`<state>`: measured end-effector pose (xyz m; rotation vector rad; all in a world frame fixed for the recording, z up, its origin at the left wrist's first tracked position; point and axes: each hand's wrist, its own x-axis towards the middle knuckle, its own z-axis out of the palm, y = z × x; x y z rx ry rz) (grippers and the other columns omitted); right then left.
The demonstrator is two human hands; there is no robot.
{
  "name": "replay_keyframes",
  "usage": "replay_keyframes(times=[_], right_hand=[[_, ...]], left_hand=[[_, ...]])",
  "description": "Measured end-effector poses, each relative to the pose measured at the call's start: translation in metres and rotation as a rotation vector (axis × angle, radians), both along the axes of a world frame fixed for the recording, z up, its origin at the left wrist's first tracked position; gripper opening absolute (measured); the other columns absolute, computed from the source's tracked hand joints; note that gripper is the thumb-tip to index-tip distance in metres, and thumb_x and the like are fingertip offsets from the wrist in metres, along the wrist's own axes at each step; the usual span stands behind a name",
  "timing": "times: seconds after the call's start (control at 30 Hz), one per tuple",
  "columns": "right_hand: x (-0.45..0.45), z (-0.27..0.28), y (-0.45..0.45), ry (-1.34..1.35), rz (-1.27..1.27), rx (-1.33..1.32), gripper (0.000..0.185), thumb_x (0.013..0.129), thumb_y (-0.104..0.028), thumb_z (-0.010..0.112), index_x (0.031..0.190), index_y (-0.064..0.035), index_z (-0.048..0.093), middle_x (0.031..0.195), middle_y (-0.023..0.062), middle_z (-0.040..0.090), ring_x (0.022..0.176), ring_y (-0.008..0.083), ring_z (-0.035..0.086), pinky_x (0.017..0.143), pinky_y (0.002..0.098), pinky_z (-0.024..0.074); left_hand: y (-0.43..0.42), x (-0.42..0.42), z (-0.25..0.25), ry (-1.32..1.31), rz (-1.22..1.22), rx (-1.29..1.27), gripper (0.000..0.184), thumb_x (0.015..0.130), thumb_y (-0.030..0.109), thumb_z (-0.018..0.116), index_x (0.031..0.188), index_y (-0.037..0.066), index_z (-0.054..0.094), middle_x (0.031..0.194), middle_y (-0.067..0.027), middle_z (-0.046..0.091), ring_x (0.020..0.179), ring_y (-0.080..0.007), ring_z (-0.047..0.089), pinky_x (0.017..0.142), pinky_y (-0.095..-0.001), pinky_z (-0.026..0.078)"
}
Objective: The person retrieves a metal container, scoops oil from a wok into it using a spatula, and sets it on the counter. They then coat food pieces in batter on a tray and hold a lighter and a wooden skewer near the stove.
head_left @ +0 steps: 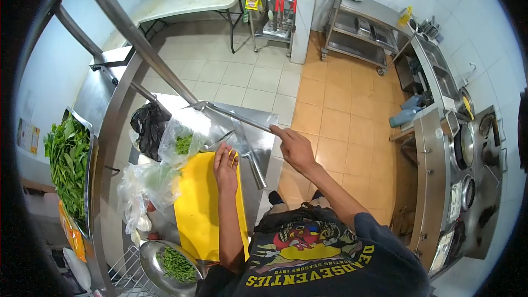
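My right hand [297, 151] is closed at the near end of a thin metal bar [239, 116] that runs off to the upper left. My left hand [225, 170] lies over the far right part of a yellow cutting board [201, 203], its fingers loosely curled and apart, with nothing plain in them. Just beyond its fingertips is a shiny metal piece [220, 140], too small to name. Left of it a clear plastic bag [170, 140] holds chopped greens [184, 144]. A metal bowl [151, 267] of cut green beans [177, 265] stands at the board's near left corner.
A black plastic bag [149, 129] and crumpled clear bags [137, 192] lie left of the board. Leafy greens [69, 159] fill a tray at far left. Steel tubes [140, 38] cross above the steel table [258, 118]. A stove with pans [466, 146] is at right.
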<state>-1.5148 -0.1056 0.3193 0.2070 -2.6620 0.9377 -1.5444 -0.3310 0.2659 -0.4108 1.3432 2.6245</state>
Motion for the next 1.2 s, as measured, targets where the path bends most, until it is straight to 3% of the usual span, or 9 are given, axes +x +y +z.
replay_keyframes(times=[0.27,0.37,0.47,0.57,0.67,0.87,0.97,1.2], right_hand=[[0.096,-0.007,0.086,-0.103,-0.174,-0.362,0.047,0.075,0.005,0.050,0.119,-0.0096,0.055,0.080,0.0108,0.056,0.063,0.0230,0.053,0.059,0.0303,0.0453],[0.134,-0.009,0.121,-0.031,-0.281,-0.474,0.039,0.079,0.004,0.050,0.116,-0.0058,0.056,0.071,0.0058,0.051,0.057,0.0137,0.047,0.053,0.0257,0.0403],[0.179,-0.011,0.161,-0.138,-0.438,-0.559,0.037,0.078,-0.001,0.051,0.113,-0.0071,0.057,0.078,0.0115,0.057,0.062,0.0191,0.052,0.059,0.0274,0.0438],[0.220,-0.015,0.194,-0.069,-0.594,-0.642,0.028,0.081,-0.002,0.054,0.109,-0.0050,0.058,0.064,0.0010,0.044,0.058,0.0077,0.042,0.052,0.0228,0.0358],[0.261,-0.023,0.227,-0.086,-0.768,-0.644,0.026,0.082,-0.008,0.056,0.107,-0.0057,0.058,0.063,0.0051,0.048,0.057,0.0128,0.047,0.055,0.0262,0.0413],[0.316,-0.021,0.273,-0.046,-0.999,-0.735,0.025,0.089,-0.021,0.060,0.109,-0.0056,0.058,0.064,-0.0033,0.045,0.057,0.0076,0.040,0.052,0.0234,0.0361],[0.326,-0.036,0.293,0.117,-1.051,-0.769,0.025,0.090,-0.019,0.058,0.110,-0.0043,0.058,0.069,-0.0039,0.048,0.059,0.0064,0.040,0.052,0.0217,0.0339],[0.326,-0.022,0.347,0.034,-1.071,-1.141,0.025,0.094,-0.019,0.050,0.115,-0.0053,0.049,0.066,-0.0041,0.039,0.058,0.0058,0.037,0.051,0.0218,0.0317]], left_hand=[[0.073,0.010,0.007,0.039,-0.108,-0.018,0.035,0.092,0.013,0.052,0.127,0.011,0.048,0.113,-0.0013,0.052,0.093,-0.0102,0.053,0.081,-0.0244,0.043],[0.118,0.020,0.014,0.028,-0.183,-0.028,0.041,0.090,0.014,0.056,0.130,0.010,0.046,0.115,-0.0013,0.051,0.093,-0.0104,0.053,0.080,-0.0248,0.046],[0.172,0.033,0.020,0.027,-0.265,-0.041,0.042,0.090,0.014,0.057,0.130,0.008,0.044,0.114,-0.0018,0.051,0.093,-0.0102,0.052,0.081,-0.0244,0.046],[0.230,0.046,0.021,0.017,-0.371,-0.010,0.040,0.089,0.012,0.057,0.127,0.007,0.046,0.112,-0.0018,0.052,0.092,-0.0102,0.053,0.080,-0.0238,0.046],[0.289,0.056,0.015,0.012,-0.489,0.017,0.037,0.089,0.011,0.057,0.124,0.008,0.048,0.109,-0.0010,0.053,0.092,-0.0107,0.053,0.080,-0.0244,0.046],[0.386,0.079,0.018,0.002,-0.719,0.025,0.030,0.091,0.012,0.055,0.121,0.008,0.051,0.107,-0.0010,0.056,0.090,-0.0091,0.056,0.076,-0.0229,0.047],[0.425,0.084,0.020,-0.012,-0.793,-0.006,0.030,0.091,0.013,0.055,0.120,0.009,0.052,0.104,-0.0003,0.058,0.089,-0.0087,0.056,0.076,-0.0228,0.047],[0.519,0.066,0.008,-0.032,-0.940,-0.021,0.033,0.090,0.012,0.057,0.122,0.009,0.050,0.107,0.0007,0.057,0.090,-0.0090,0.056,0.078,-0.0231,0.047]])
